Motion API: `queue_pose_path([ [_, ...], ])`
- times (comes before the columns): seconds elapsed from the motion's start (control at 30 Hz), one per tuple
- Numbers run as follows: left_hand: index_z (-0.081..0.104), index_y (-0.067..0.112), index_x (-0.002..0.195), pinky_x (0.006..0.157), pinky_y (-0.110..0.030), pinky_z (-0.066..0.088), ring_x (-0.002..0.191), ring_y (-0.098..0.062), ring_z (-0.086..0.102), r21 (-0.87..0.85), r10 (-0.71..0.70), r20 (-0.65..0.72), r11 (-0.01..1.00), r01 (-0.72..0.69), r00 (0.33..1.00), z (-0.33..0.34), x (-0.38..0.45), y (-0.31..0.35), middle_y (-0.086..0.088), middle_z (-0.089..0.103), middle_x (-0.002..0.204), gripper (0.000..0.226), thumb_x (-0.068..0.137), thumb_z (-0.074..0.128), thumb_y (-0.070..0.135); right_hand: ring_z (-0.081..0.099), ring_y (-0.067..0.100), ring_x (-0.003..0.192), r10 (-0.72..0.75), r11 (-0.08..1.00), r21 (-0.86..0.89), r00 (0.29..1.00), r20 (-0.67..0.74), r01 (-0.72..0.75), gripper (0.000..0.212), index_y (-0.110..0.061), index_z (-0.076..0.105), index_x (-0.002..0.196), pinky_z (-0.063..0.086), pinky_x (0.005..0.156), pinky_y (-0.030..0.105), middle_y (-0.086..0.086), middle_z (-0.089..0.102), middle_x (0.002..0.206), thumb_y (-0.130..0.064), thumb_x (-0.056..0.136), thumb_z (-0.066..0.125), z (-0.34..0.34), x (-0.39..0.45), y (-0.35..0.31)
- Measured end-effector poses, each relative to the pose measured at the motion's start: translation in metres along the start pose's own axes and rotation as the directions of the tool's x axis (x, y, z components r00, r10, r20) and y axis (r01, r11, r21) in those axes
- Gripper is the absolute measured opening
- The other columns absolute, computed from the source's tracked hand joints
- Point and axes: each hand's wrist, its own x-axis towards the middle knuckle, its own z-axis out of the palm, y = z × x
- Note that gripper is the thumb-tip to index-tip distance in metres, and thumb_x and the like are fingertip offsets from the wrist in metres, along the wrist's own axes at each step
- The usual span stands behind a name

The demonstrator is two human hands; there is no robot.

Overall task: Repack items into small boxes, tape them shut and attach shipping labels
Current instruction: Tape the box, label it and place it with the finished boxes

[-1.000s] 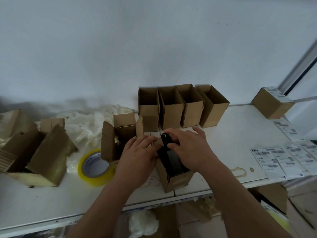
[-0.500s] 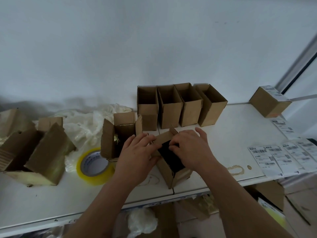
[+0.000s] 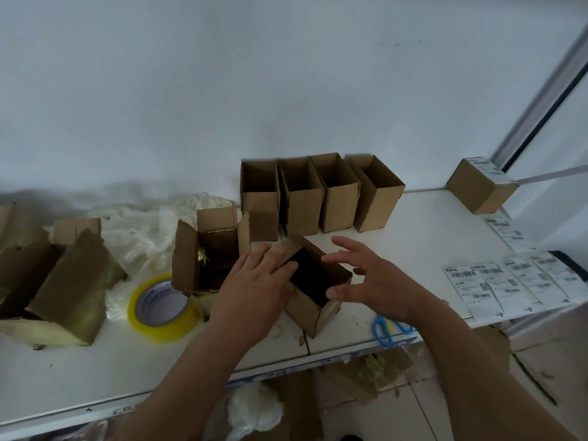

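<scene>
Head view, downward over table (image 3: pixel 429 224)

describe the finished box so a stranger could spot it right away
Start at the white table and look to its far right corner by the window frame. The sealed box stands there alone, closed, with a white label on top; the other boxes are all open.
</scene>
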Motion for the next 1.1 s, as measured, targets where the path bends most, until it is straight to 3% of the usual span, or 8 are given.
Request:
queue_pose_path([
  [0.13,0.026,0.036,0.15,0.12,-0.039,0.02,0.148,-0.019,0.004,-0.036,-0.01,0.193,0.999,0.017,0.981,0.003,0.003,0.007,0.009,0.014,0.159,0.06,0.096,0.052,0.042,0.036,0.004,0.131,0.023,1.0,0.009,1.0,0.014,-0.024,0.042,-0.044,0.055,0.125,0.034,0.111,0.031,-0.022,0.029,0.151,-0.037,0.086,0.071,0.002,-0.005,0.016],
  [0.27,0.005,0.032,0.155,0.122,-0.042,0.013,0.149,-0.018,-0.007,-0.168,-0.103,0.245,0.975,0.147,0.964,0.006,0.008,0.014,0.009,-0.003,0.161,0.1,0.082,0.068,0.055,0.054,0.004,0.107,0.048,0.991,0.133,0.993,-0.111,-0.033,0.036,-0.042,0.056,0.118,0.041,0.088,0.016,-0.021,0.056,0.113,-0.033,0.087,0.071,0.007,0.0,0.022],
  [0.37,-0.007,0.033,0.153,0.121,-0.042,0.009,0.149,-0.016,-0.011,-0.276,-0.15,0.262,0.935,0.223,0.953,0.004,0.011,0.019,0.015,-0.015,0.159,0.122,0.069,0.077,0.06,0.057,0.004,0.101,0.065,0.984,0.178,0.982,-0.175,-0.033,0.03,-0.045,0.058,0.108,0.042,0.081,0.015,-0.018,0.06,0.104,-0.035,0.084,0.073,0.009,0.007,0.026],
  [0.57,-0.013,0.038,0.152,0.12,-0.048,0.02,0.149,-0.016,-0.017,-0.467,-0.296,0.172,0.815,0.342,0.94,0.005,0.009,0.032,0.025,-0.035,0.15,0.127,0.065,0.076,0.065,0.056,0.006,0.097,0.027,0.994,0.113,0.973,-0.23,-0.001,0.031,-0.041,0.056,0.106,0.044,0.08,0.019,-0.018,0.058,0.105,-0.033,0.083,0.075,0.019,0.017,0.025],
  [0.77,-0.01,0.034,0.154,0.116,-0.043,0.027,0.15,-0.019,0.004,-0.702,-0.485,0.221,0.523,0.483,0.847,0.005,0.007,0.053,0.019,-0.017,0.158,0.114,0.067,0.053,0.075,0.055,0.004,0.091,-0.063,0.997,0.026,0.968,-0.243,0.071,0.028,-0.035,0.055,0.11,0.047,0.08,0.018,-0.017,0.055,0.108,-0.033,0.087,0.07,0.028,0.019,0.02],
  [0.93,0.0,0.038,0.154,0.113,-0.038,0.031,0.146,-0.022,0.022,-0.82,-0.529,0.181,0.384,0.424,0.829,0.013,0.009,0.052,0.004,0.011,0.162,0.097,0.073,0.028,0.083,0.055,0.011,0.09,-0.01,0.99,0.13,0.962,-0.272,0.047,0.031,-0.032,0.049,0.096,0.053,0.08,0.028,-0.01,0.055,0.1,-0.028,0.081,0.076,0.041,0.024,0.02],
  [1.03,0.006,0.04,0.153,0.114,-0.042,0.033,0.143,-0.019,0.028,-0.852,-0.541,0.163,0.345,0.394,0.825,0.017,0.008,0.052,0.004,0.02,0.159,0.09,0.077,0.022,0.084,0.058,0.013,0.096,0.051,0.959,0.281,0.971,-0.232,0.017,0.049,-0.038,0.045,0.12,0.055,0.086,0.034,-0.009,0.055,0.104,-0.025,0.084,0.075,0.048,0.028,0.017],
  [1.1,0.009,0.041,0.152,0.113,-0.045,0.036,0.14,-0.017,0.033,-0.872,-0.536,0.15,0.324,0.367,0.831,0.018,0.008,0.052,0.004,0.026,0.156,0.086,0.079,0.019,0.085,0.058,0.012,0.098,0.035,0.968,0.249,0.977,-0.211,0.019,0.07,-0.042,0.03,0.143,0.054,0.089,0.034,-0.006,0.052,0.111,-0.025,0.088,0.071,0.052,0.03,0.016],
])
